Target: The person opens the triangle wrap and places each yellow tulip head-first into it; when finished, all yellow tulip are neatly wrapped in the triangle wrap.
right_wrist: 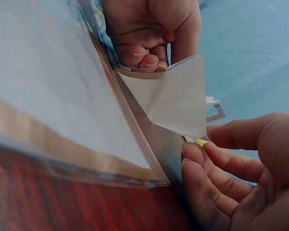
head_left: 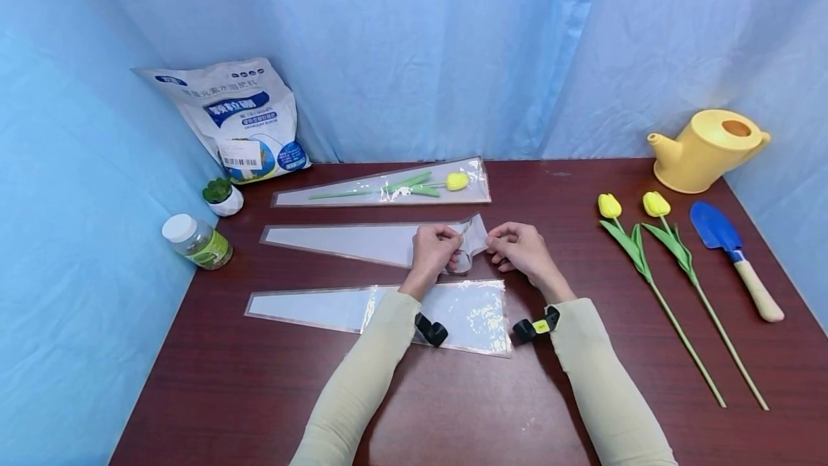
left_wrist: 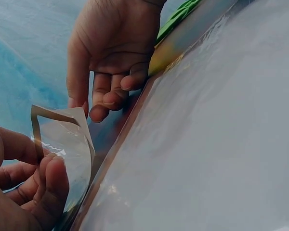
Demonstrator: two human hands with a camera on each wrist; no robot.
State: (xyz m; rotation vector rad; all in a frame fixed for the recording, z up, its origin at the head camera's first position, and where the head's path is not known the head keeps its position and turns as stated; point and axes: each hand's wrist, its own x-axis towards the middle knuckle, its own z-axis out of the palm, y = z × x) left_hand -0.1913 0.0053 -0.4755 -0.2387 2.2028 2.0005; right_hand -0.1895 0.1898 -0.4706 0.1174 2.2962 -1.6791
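A tapered clear flower sleeve [head_left: 343, 241] with a pale backing lies in the middle of three, its wide right end lifted off the table. My left hand [head_left: 433, 250] pinches the raised end between thumb and fingers. At the corner of that end, my right hand [head_left: 522, 252] pinches the film with its thumb and index finger. In the right wrist view the lifted flap [right_wrist: 171, 98] bends up between both hands. Nearer me lies another flat sleeve [head_left: 453, 308], under my left forearm. Behind is a sleeve [head_left: 362, 196] holding a yellow tulip [head_left: 456, 180].
Two yellow tulips [head_left: 688, 272] lie at right, beside a blue trowel [head_left: 714, 225] with a wooden handle. A yellow watering can [head_left: 698, 153] stands behind them. At left are a fertilizer bag [head_left: 226, 121], a small potted succulent [head_left: 226, 200] and a white-capped jar [head_left: 200, 239].
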